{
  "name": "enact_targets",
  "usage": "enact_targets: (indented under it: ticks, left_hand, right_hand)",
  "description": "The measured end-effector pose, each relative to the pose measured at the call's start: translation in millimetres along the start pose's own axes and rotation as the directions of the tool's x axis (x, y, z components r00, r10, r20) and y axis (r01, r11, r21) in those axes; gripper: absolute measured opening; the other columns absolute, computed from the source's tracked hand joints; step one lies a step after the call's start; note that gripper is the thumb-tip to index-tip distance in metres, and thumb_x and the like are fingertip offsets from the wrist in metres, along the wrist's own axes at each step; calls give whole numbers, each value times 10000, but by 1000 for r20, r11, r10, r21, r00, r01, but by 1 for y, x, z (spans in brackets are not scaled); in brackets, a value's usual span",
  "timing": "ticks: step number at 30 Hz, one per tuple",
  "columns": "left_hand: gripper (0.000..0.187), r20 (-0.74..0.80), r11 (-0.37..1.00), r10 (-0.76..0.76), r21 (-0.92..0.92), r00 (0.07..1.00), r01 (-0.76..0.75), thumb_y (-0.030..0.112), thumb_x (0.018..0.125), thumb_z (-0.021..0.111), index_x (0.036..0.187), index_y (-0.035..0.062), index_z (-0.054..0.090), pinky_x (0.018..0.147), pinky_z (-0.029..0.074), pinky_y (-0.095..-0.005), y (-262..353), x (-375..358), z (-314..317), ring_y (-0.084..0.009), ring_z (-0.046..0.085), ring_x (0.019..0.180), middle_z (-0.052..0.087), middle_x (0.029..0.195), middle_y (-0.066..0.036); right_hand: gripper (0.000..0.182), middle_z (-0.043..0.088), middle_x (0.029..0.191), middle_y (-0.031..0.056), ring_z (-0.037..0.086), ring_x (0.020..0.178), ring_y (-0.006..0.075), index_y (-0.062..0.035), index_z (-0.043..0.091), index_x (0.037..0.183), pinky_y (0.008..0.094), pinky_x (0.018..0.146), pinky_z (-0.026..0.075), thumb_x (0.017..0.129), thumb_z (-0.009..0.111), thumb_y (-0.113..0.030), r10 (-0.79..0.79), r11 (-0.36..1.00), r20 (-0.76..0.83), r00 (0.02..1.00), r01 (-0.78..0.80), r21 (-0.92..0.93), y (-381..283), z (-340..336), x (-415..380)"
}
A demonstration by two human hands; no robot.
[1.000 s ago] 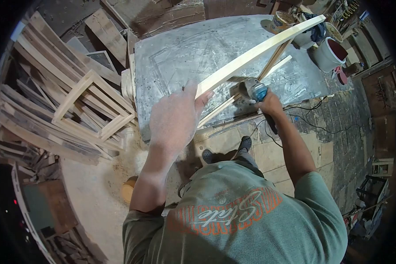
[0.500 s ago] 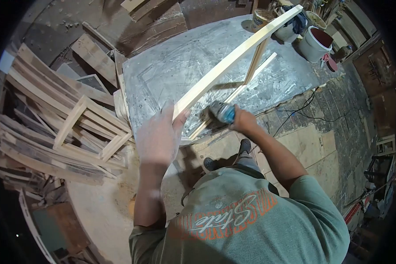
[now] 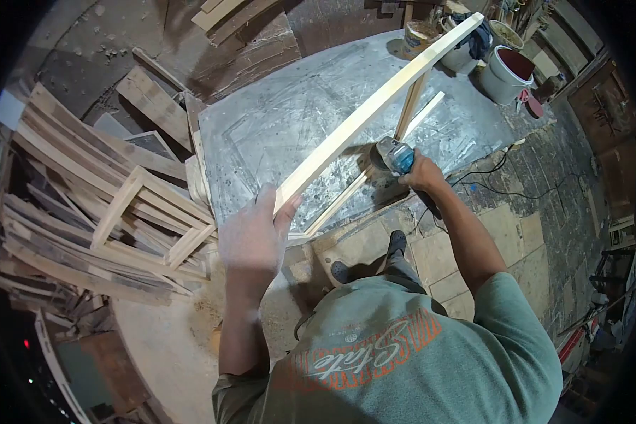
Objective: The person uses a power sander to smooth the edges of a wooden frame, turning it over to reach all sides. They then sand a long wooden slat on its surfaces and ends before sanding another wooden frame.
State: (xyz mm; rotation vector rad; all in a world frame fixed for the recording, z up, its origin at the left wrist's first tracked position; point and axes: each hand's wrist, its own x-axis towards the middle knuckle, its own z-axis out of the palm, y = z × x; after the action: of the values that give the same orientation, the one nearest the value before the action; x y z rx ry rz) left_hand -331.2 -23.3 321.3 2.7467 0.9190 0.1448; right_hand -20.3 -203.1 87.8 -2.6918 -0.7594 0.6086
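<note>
My left hand (image 3: 251, 237) is closed round the near end of a pale wooden frame (image 3: 374, 106), which stands on edge on the table, its upper rail running up toward the far right. A teal and grey angle grinder (image 3: 397, 155) is in my right hand (image 3: 424, 175), fingers wrapped round its body. Its head overlaps the lower rail of the frame, close to the upright crosspiece (image 3: 410, 106). The grinder's disc is largely hidden.
The grey, scuffed worktable (image 3: 261, 120) lies under the frame. White bucket (image 3: 505, 74) and other tubs stand at its far right. A smaller wooden frame (image 3: 120, 208) leans on stacked curved timber (image 3: 56, 240) at left. A black cable (image 3: 491, 169) trails at right.
My right hand has carried the grinder to the right and farther away along the lower rail, up to the crosspiece. My left hand keeps its hold on the frame.
</note>
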Motion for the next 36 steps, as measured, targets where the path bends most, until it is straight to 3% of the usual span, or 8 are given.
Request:
enact_targets:
  ticks: [6, 10, 15, 20, 26, 29, 32, 36]
  left_hand:
    - [439, 59, 997, -68, -15, 996, 69, 467, 999, 486, 1049, 39, 565, 702, 455, -548, 3, 2, -5, -468, 621, 849, 652, 840, -259]
    - [435, 80, 997, -64, 56, 995, 60, 483, 1006, 457, 1017, 59, 550, 669, 491, -539, 2, 2, -4, -446, 650, 797, 670, 806, -228]
    - [431, 71, 998, -36, 56, 997, 32, 471, 1010, 456, 991, 51, 555, 682, 505, -533, -2, 3, -4, -435, 660, 803, 676, 820, -224]
    - [445, 48, 999, -35, 1, 998, 35, 463, 1008, 468, 1036, 31, 571, 712, 500, -521, -5, 2, -6, -437, 651, 821, 671, 839, -230]
    - [474, 30, 999, -14, -32, 999, 15, 462, 981, 520, 1118, 15, 598, 823, 458, -518, 2, -1, -10, -446, 608, 945, 646, 935, -264]
    - [486, -13, 1000, 7, 22, 1000, -6, 466, 961, 547, 1110, 7, 603, 846, 454, -515, 21, 2, -11, -444, 603, 970, 647, 963, -268]
    - [481, -49, 1000, 28, -5, 998, -28, 469, 952, 560, 1105, 17, 615, 845, 469, -514, 57, 24, -5, -432, 621, 968, 668, 966, -248]
    - [504, -80, 999, 20, -25, 997, -22, 499, 941, 568, 1140, 39, 627, 857, 488, -514, 103, 60, 15, -408, 650, 981, 694, 989, -220]
  right_hand:
    - [1094, 642, 1132, 318, 641, 1069, 426, 96, 321, 1444, 439, 915, 518, 583, 807, -370, -59, 998, 28, 998, 58, 37, -3, 12, -5]
    - [1030, 670, 1082, 271, 667, 1019, 388, 77, 374, 1412, 450, 878, 534, 596, 785, -398, -112, 993, 19, 994, 113, -31, -19, 33, -23]
    - [849, 688, 1020, 245, 673, 952, 430, -5, 438, 1358, 479, 836, 546, 661, 771, -358, -208, 977, 59, 976, 210, -38, -54, 63, -64]
    - [903, 678, 1032, 267, 665, 959, 421, 3, 418, 1377, 473, 843, 537, 632, 773, -365, -264, 946, 301, 916, 307, -106, -76, 60, -115]
    - [923, 653, 1114, 280, 628, 1049, 440, 17, 446, 1341, 470, 892, 510, 577, 838, -320, -174, 967, 152, 973, 139, 215, 15, 32, -150]
    - [893, 661, 1134, 231, 643, 1072, 363, 7, 483, 1314, 431, 910, 503, 556, 865, -271, -70, 923, 11, 998, 60, 379, 87, 19, -158]
    - [819, 666, 1103, 153, 641, 1024, 287, -11, 520, 1266, 392, 896, 503, 553, 864, -223, 47, 718, -105, 993, 39, 695, 191, 42, -155]
    - [653, 651, 979, 84, 632, 883, 214, -41, 555, 1183, 356, 809, 515, 594, 819, -134, 218, 585, -97, 971, -50, 809, 251, -1, -206]
